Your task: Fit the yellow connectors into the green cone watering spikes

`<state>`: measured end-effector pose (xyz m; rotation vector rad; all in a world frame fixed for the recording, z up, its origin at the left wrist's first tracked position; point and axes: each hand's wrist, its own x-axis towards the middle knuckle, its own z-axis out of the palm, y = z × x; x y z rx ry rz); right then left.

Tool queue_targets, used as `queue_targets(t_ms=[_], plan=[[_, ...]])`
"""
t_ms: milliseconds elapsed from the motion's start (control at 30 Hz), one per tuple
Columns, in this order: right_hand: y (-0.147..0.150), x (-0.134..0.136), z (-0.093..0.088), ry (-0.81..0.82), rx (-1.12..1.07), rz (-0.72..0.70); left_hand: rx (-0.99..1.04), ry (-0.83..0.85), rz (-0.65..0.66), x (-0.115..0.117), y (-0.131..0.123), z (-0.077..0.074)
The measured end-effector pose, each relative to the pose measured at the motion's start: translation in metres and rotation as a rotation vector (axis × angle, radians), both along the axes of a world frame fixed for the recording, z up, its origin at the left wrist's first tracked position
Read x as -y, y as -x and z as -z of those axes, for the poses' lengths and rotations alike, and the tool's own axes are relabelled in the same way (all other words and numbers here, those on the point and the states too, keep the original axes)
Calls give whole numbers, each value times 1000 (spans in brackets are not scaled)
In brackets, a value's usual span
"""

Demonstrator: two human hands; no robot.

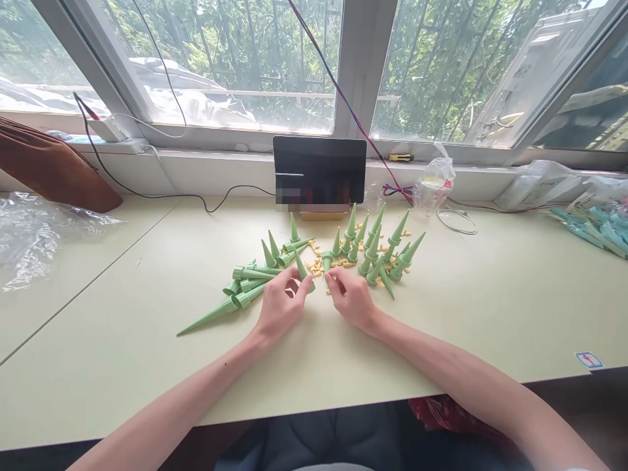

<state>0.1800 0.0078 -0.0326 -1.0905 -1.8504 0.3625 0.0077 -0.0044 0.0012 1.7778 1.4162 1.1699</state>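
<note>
Near the middle of the table, my left hand (283, 304) is closed round a green cone (301, 267) whose tip points up. My right hand (352, 297) pinches the narrow end of another green cone (327, 260), held with its wide cap upward. Small yellow pieces (316, 268) lie between and behind the hands. To the left is a pile of green cones (250, 281), several lying flat and a few upright. Several green cones (373, 248) stand at the right, some with yellow pieces at their bases.
A dark-screened tablet (320, 170) leans at the back on a small box. Right of it are a plastic-wrapped cup (434, 186) and coiled cables (456, 221). Bags with teal pieces (596, 226) lie far right, clear plastic (44, 229) and brown cloth (53, 163) far left.
</note>
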Motion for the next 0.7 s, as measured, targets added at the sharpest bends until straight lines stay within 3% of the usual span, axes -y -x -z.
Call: queue_targets(t_ms=[100, 267, 700], plan=[[1, 1, -1, -36, 81, -4, 50, 18, -64, -2, 1, 0], [3, 1, -7, -111, 158, 83, 96, 53, -63, -3, 1, 4], [1, -9, 11, 110, 193, 129, 170, 80, -11, -2, -2, 0]])
